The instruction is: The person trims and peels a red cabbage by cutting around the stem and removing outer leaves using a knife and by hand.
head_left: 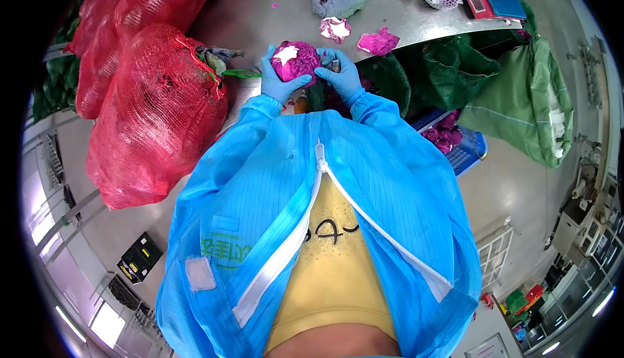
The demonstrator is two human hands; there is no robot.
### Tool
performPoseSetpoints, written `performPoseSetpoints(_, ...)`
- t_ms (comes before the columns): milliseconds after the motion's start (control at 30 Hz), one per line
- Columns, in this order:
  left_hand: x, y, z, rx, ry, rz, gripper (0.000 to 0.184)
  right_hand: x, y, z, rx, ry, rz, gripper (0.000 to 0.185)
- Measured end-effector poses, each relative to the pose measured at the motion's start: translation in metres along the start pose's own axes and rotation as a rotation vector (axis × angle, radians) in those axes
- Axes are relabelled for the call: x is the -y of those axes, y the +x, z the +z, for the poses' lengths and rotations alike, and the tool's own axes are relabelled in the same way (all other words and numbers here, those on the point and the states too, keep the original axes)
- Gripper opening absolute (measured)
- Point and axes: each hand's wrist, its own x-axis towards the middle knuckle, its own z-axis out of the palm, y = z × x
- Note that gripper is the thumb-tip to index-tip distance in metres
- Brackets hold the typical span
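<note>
Blue jacket [234, 169] nearest, left fingers [299, 82] cup cabbage [302, 66], right fingers [324, 74] clutch tool [336, 65]; table [250, 23] stretches ahead, edge at right.

A metal table [260, 8] stands on grey floor [513, 192], bright windows [108, 325] leftward.

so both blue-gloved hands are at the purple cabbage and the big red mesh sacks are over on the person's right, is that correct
Not quite: the head view shows the big red mesh sacks on the person's left, not the right. The rest stands: the left hand and the right hand, both blue-gloved, are at the purple cabbage.
</note>
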Motion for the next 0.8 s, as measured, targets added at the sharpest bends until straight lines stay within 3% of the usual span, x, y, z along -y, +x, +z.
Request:
performPoseSetpoints(67,0.002,0.001,0.000,-0.008,-0.049,0.006,0.106,-0.011,0.006,-0.003,-0.009,-0.248,-0.204,0.047)
performPoseSetpoints(100,0.004,0.001,0.000,-0.005,-0.047,0.007,0.106,-0.006,0.004,0.000,-0.011,-0.245,-0.205,0.047)
performPoseSetpoints(167,0.008,0.003,-0.002,-0.018,-0.120,-0.026,0.109,0.003,-0.001,0.005,-0.081,-0.813,-0.464,0.039)
performPoseSetpoints(200,0.008,0.004,-0.002,-0.030,-0.093,-0.030,0.107,0.004,-0.001,0.007,-0.096,-0.834,-0.637,0.031)
performPoseSetpoints(400,0.007,0.004,0.003,-0.066,0.048,0.038,0.106,0.006,-0.002,0.002,-0.065,-1.124,-0.798,0.025)
performPoseSetpoints(500,-0.003,0.004,0.004,-0.070,0.012,-0.097,0.107,0.008,-0.002,0.005,-0.073,-1.075,-0.734,0.024)
performPoseSetpoints(633,0.008,0.008,0.004,-0.084,0.050,-0.045,0.101,0.006,-0.005,0.005,-0.107,-1.091,-0.753,0.019)
performPoseSetpoints(700,0.010,0.013,0.004,-0.195,-0.101,-0.164,0.093,0.005,-0.011,0.006,-0.324,-0.853,-0.700,0.015)
performPoseSetpoints(767,0.008,0.016,0.003,-0.194,-0.188,-0.233,0.086,0.003,-0.013,-0.002,-0.447,-0.706,-0.272,0.021)
performPoseSetpoints(800,0.012,0.019,0.003,-0.210,-0.300,-0.273,0.085,0.001,-0.012,-0.008,-0.414,-0.760,-0.241,0.026)
